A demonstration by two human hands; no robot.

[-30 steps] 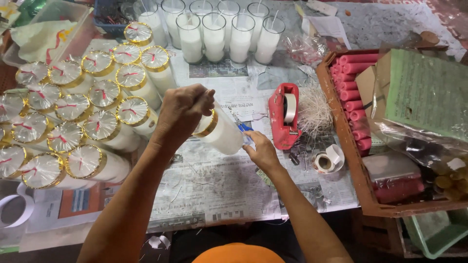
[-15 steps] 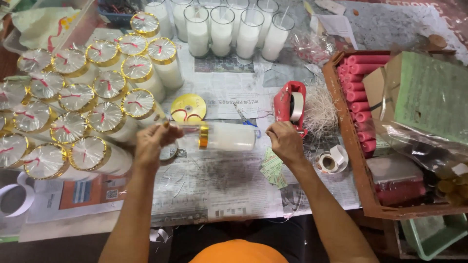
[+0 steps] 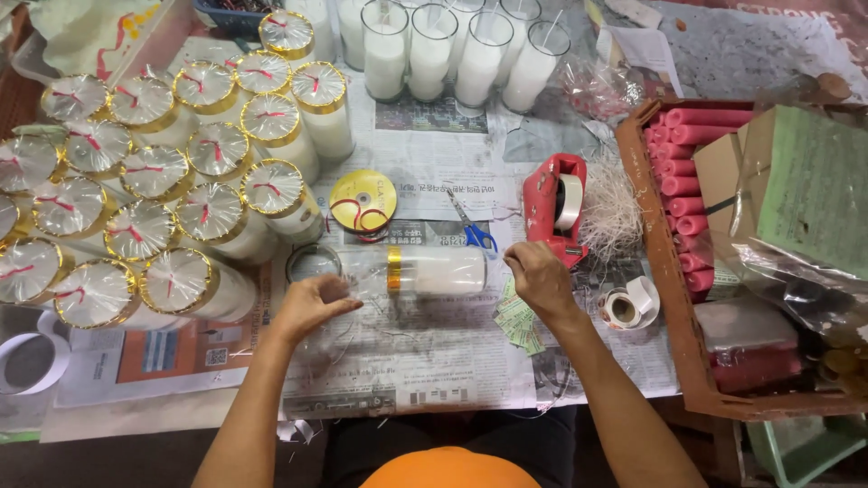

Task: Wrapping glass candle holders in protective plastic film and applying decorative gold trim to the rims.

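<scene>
A glass candle jar (image 3: 425,271) with white wax and a gold band lies on its side on the newspaper-covered table (image 3: 425,361), its open end toward the left. My left hand (image 3: 312,303) is at the clear wrap around the jar's mouth, fingers curled on the film. My right hand (image 3: 541,276) sits at the jar's base end on the right, fingers pinched together by the bottom. A yellow ribbon spool (image 3: 363,201) and blue-handled scissors (image 3: 472,230) lie just behind the jar.
Several wrapped candles with gold rims and red ties (image 3: 163,190) crowd the left. Unwrapped white candles (image 3: 452,54) stand at the back. A red tape dispenser (image 3: 556,206), a small tape roll (image 3: 624,307), green tags (image 3: 517,321) and a crate of red candles (image 3: 692,181) are on the right.
The jar has gone from being held upright in the air to lying on its side on the table. My hands have moved apart to its two ends.
</scene>
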